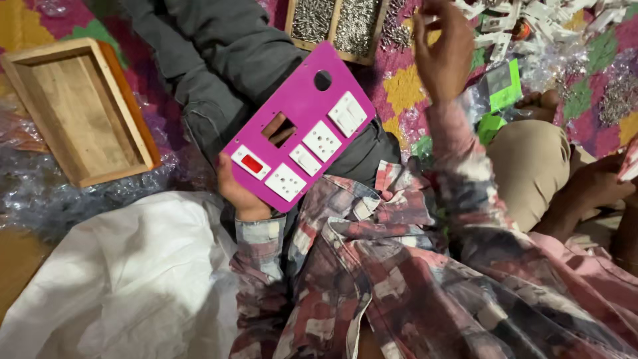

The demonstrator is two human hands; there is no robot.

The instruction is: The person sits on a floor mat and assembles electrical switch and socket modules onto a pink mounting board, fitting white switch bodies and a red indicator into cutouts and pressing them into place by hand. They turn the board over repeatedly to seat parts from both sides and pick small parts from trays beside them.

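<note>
Magenta switch plate [302, 126], long axis slanting from lower left to upper right over the lap, gripped at its lower-left end by the left hand [242, 189]; right hand [442, 50] raised well apart beyond the upper-right end, fingers curled, contents indiscernible.

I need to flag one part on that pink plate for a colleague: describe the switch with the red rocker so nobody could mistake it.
Find the pink plate held up by the left hand over the dark grey cloth. Go to its lower left corner, just above that hand's thumb. The red switch sits there: a white frame around a red rocker, while every other fitting on the plate is all white.
</note>
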